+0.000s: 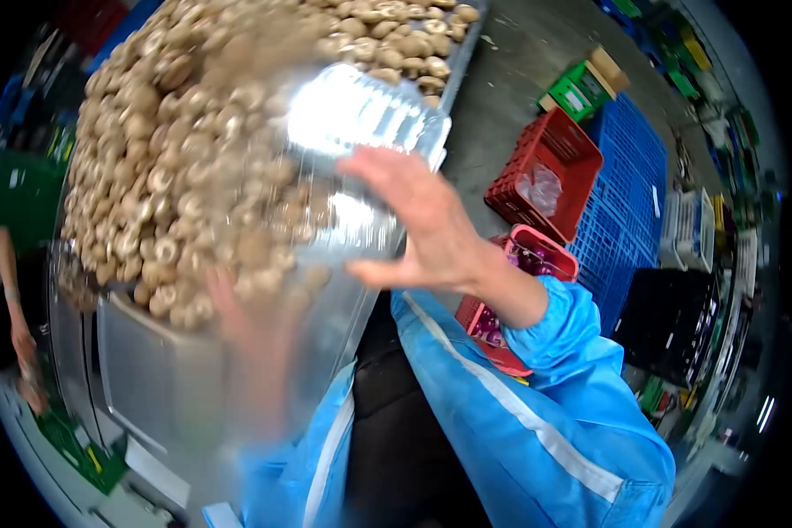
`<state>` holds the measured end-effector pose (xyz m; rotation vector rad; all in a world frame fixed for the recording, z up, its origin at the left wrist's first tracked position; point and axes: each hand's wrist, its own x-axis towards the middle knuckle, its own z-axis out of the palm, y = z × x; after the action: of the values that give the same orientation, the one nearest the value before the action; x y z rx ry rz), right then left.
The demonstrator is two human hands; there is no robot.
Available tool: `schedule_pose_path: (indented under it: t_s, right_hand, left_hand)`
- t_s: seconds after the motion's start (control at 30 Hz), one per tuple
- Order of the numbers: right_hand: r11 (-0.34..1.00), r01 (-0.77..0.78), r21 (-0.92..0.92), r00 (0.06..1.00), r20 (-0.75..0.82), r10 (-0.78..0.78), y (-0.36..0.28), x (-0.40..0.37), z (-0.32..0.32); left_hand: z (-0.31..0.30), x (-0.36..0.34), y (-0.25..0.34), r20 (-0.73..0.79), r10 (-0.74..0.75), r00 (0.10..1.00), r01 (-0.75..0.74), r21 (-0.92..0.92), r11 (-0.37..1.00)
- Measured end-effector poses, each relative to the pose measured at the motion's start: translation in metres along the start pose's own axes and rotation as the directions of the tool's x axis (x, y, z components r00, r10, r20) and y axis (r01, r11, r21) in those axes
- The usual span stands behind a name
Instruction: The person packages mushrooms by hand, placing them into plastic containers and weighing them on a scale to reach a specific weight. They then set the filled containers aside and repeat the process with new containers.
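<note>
A big heap of brown mushrooms (pixel 163 176) fills the left and top of the metal table (pixel 326 304). My right hand (pixel 422 220) spans a clear plastic tray (pixel 356 227), fingers at its far edge and thumb at its near edge. Beyond that hand, a shiny stack of clear plastic trays (pixel 370 114) rests at the right side of the heap. My left hand (pixel 255 343) is smeared by motion at the heap's near edge, its fingertips by the mushrooms. Whether it holds one cannot be made out.
To the right, a red crate (pixel 546 176) with a plastic bag stands by blue pallets (pixel 629 194). Pink baskets (pixel 546 242) with purple items are close to my right arm. At far left, another person's hand (pixel 24 343) hangs near a green crate (pixel 84 453).
</note>
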<state>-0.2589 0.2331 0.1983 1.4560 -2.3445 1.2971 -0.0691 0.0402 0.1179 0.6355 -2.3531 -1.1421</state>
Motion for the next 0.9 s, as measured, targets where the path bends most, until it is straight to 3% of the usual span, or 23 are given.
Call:
schedule_pose_path:
  t_s: [0.03,0.07,0.1,0.13,0.17,0.2,0.23,0.27,0.3,0.37,0.43,0.5,0.6,0.63,0.7,0.77,0.83,0.9]
  right_hand:
    - [0.981,-0.023,0.193,0.991,0.136,-0.003,-0.016,-0.005,0.009]
    - [0.892,-0.21,0.4,0.922,0.384,0.045,-0.028,-0.015,0.022]
    - [0.739,-0.431,0.518,0.789,0.613,0.031,-0.036,-0.029,0.04]
    - [0.475,-0.682,0.556,0.64,0.768,0.02,-0.038,-0.042,0.058]
    - [0.168,-0.867,0.47,0.468,0.882,-0.054,-0.038,-0.056,0.078]
    - [-0.018,-0.92,0.39,0.391,0.919,-0.053,-0.037,-0.072,0.099]
    - [-0.165,-0.912,0.375,0.382,0.924,-0.012,-0.04,-0.085,0.11]
    - [-0.303,-0.882,0.36,0.369,0.929,0.03,-0.041,-0.095,0.114]
    - [-0.435,-0.83,0.349,0.352,0.933,0.077,-0.041,-0.106,0.118]
    - [-0.187,-0.915,0.356,0.287,0.903,0.319,-0.041,-0.137,0.129]
    - [0.334,-0.931,0.149,0.297,0.839,0.455,-0.059,-0.142,0.116]
    - [0.463,-0.881,0.095,0.35,0.791,0.503,-0.073,-0.147,0.116]
    - [0.477,-0.868,0.138,0.435,0.674,0.597,-0.072,-0.144,0.138]
    - [0.492,-0.858,0.147,0.465,0.63,0.622,-0.066,-0.141,0.148]
    - [0.448,-0.886,0.124,0.426,0.601,0.676,-0.049,-0.12,0.163]
    - [0.232,-0.919,0.318,0.385,0.601,0.7,-0.011,-0.113,0.197]
    - [0.208,-0.9,0.382,0.403,0.552,0.73,0.0,-0.084,0.208]
    - [0.333,-0.858,0.392,0.501,0.494,0.71,-0.011,-0.067,0.201]
  left_hand:
    - [-0.012,-0.001,0.014,-0.035,-0.017,0.999,0.014,-0.085,0.996]
    - [-0.023,-0.001,0.027,-0.07,-0.034,0.997,0.022,-0.171,0.985]
    - [-0.036,-0.009,0.019,-0.018,-0.055,0.998,0.05,-0.223,0.974]
    - [-0.048,-0.017,0.012,0.033,-0.076,0.997,0.082,-0.271,0.959]
    - [-0.06,-0.025,0.005,0.085,-0.096,0.992,0.118,-0.315,0.942]
    - [-0.072,-0.035,-0.006,0.179,-0.253,0.951,0.304,-0.377,0.875]
    - [-0.082,-0.046,-0.013,0.281,-0.392,0.876,0.479,-0.419,0.771]
    - [-0.083,-0.061,-0.023,0.251,-0.518,0.818,0.573,-0.443,0.69]
    - [-0.092,-0.077,-0.034,0.313,-0.568,0.761,0.648,-0.406,0.644]
    - [-0.094,-0.116,-0.058,0.409,-0.623,0.667,0.743,-0.433,0.51]
    - [-0.091,-0.148,-0.082,0.608,-0.648,0.459,0.873,-0.443,0.202]
    - [-0.079,-0.169,-0.097,0.738,-0.614,0.28,0.896,-0.43,-0.108]
    - [-0.073,-0.151,-0.104,0.742,-0.631,0.225,0.859,-0.457,-0.231]
    - [-0.071,-0.137,-0.108,0.722,-0.643,0.257,0.853,-0.482,-0.2]
    - [-0.065,-0.101,-0.117,0.672,-0.665,0.324,0.832,-0.538,-0.138]
    - [-0.048,-0.065,-0.135,0.609,-0.713,0.348,0.84,-0.54,-0.051]
    - [-0.041,-0.044,-0.141,0.561,-0.732,0.386,0.842,-0.539,0.03]
    - [-0.041,-0.033,-0.131,0.542,-0.719,0.435,0.841,-0.53,0.109]
